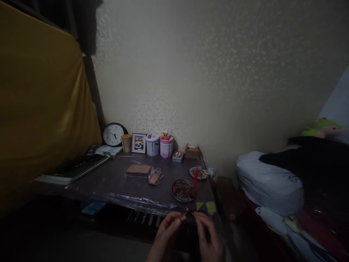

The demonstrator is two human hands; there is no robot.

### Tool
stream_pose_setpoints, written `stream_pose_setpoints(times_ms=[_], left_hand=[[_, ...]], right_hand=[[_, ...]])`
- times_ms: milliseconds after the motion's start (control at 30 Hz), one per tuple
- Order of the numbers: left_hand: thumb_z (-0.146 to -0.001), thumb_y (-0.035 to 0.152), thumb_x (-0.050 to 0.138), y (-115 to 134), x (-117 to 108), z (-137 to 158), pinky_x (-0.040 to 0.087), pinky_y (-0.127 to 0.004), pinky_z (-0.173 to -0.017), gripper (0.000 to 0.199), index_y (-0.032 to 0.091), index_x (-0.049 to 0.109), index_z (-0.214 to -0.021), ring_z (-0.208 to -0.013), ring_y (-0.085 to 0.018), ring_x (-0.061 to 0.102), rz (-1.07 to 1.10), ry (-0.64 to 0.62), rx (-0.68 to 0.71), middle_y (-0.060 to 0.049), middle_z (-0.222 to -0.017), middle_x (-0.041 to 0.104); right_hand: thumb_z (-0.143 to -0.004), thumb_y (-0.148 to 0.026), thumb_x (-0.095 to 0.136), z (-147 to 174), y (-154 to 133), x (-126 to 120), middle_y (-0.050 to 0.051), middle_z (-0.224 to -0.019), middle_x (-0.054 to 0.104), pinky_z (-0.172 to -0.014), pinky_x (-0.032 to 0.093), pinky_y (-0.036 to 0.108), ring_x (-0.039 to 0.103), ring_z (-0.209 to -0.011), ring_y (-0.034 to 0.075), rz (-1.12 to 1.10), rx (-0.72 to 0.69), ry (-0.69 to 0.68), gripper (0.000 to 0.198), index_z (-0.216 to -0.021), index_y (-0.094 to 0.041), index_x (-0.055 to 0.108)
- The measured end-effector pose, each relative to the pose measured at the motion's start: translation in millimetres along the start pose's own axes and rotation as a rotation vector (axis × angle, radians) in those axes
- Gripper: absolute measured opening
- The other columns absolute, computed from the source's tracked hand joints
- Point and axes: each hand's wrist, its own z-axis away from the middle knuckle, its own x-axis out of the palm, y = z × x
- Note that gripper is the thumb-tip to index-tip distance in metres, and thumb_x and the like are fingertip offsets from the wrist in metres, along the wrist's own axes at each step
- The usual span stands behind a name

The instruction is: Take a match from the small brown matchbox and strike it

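A pale, shimmer-patterned wall (191,72) is rising behind the table (109,182), whose dark top is wearing glossy, wrinkled clear plastic. A smooth mustard-yellow cloth (40,91) is hanging in soft folds to the table's left, and a bulging white bag (269,178) is sitting to its right.

At the table's near right edge, the left hand (167,233) is curling nearly closed, its thumb and forefinger pinching a small tan piece (183,217). The right hand (209,236) is bending beside it, thumb and forefinger nearly meeting, with a gap behind them; whether those tips are gripping anything, I cannot tell. The piece is looking pale, plain and blunt-ended, its far part blurring into shadow just beyond the table's edge.

A round, black-rimmed clock (113,134) is leaning at the table's back left. On the table's right side, a round, shiny-rimmed dish (188,201) is holding mottled small bits and a straight red handle (195,180). Mid-table, a neat row of thin tan slabs (138,170) is lying beside a crinkled clear plastic bag (155,175) with tan contents.
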Motion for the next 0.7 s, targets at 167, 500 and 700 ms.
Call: stream_pose_setpoints(times_ms=[167,500,700], left_hand=[[-0.071,0.023,0.069,4,10,5,0.043,-0.027,-0.077,0.012,0.017,0.066,-0.082,-0.078,-0.016,0.065,0.005,-0.027,0.028,-0.006,-0.083,0.074],[-0.064,0.029,0.074,4,9,3,0.044,-0.026,-0.07,0.019,0.018,0.066,-0.077,-0.071,-0.017,0.064,-0.017,-0.013,0.047,-0.006,-0.075,0.073],[-0.066,0.03,0.073,2,2,0,0.043,-0.029,-0.07,0.019,0.019,0.065,-0.078,-0.064,-0.015,0.062,-0.039,0.023,0.012,-0.003,-0.071,0.071]], right_hand=[[-0.081,-0.011,0.055,-5,-8,-8,0.004,-0.088,0.072,-0.073,0.056,0.028,0.068,-0.083,0.017,0.017,-0.133,0.088,0.022,-0.099,-0.023,0.061],[-0.086,-0.039,0.048,11,53,8,0.004,-0.081,0.073,-0.067,0.056,0.024,0.07,-0.076,0.017,0.042,0.317,-0.019,0.023,-0.083,-0.022,0.064],[-0.084,-0.036,0.053,4,32,5,0.002,-0.081,0.072,-0.073,0.055,0.023,0.068,-0.078,0.016,-0.042,0.352,0.026,0.018,-0.081,-0.023,0.064]])
